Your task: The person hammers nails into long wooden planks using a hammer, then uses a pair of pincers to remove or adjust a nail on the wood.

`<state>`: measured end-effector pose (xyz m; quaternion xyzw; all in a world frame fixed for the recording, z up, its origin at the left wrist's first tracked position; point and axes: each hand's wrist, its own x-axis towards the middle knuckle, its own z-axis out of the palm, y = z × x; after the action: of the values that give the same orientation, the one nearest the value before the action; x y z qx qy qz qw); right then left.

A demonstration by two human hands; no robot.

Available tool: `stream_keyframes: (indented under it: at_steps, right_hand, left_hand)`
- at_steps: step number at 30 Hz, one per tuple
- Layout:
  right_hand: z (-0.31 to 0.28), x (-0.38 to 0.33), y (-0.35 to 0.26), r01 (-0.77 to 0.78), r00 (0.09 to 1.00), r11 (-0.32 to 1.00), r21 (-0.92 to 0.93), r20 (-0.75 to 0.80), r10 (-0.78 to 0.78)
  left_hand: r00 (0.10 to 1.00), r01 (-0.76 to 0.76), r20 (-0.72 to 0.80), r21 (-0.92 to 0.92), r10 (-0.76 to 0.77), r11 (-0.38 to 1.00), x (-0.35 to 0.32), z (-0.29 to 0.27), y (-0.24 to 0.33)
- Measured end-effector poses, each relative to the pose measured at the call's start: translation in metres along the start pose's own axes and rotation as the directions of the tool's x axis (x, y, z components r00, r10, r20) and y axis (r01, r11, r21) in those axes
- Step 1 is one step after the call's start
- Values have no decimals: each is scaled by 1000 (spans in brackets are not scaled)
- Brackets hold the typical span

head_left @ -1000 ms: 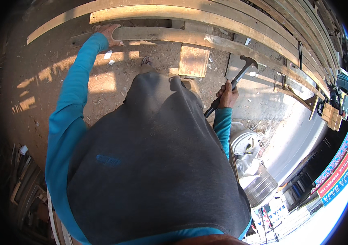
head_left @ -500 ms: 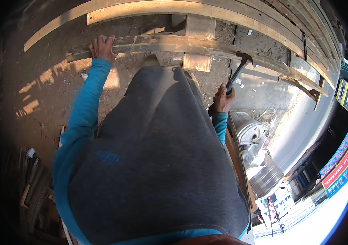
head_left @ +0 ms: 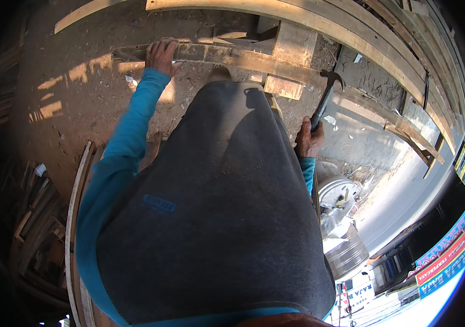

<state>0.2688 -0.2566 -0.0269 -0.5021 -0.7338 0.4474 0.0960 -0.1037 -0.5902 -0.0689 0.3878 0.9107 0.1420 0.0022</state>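
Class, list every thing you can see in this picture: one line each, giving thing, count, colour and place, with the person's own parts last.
Weathered plank: one, grey-brown, across the top, under the left hand.
Claw hammer: one, dark, right of centre, head raised beside the plank.
Long pale boards: several, stacked along the upper right.
Wooden block: one, tan, crossing the plank.
Metal drum: one, silvery, lower right.
Dirt ground: brown, left.
Left hand: on the plank.
Right hand: gripping the hammer handle.

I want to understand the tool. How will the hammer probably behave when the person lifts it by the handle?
The hammer is probably top-heavy: its dark metal head sits far from the right hand. It looks stiff, not floppy. The thin handle might twist in a loose grip.
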Motion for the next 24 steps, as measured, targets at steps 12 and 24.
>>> stream_keyframes:
  at_steps: [12, 24]
  right_hand:
    - [29, 39, -215, 71, 926, 961, 268, 339, -163]
    - [18, 72, -223, -387, 601, 922, 25, 765, 232]
  left_hand:
    - [947, -94, 320, 186, 30, 978, 34, 25, -21]
    - [920, -67, 391, 169, -5, 983, 35, 51, -27]
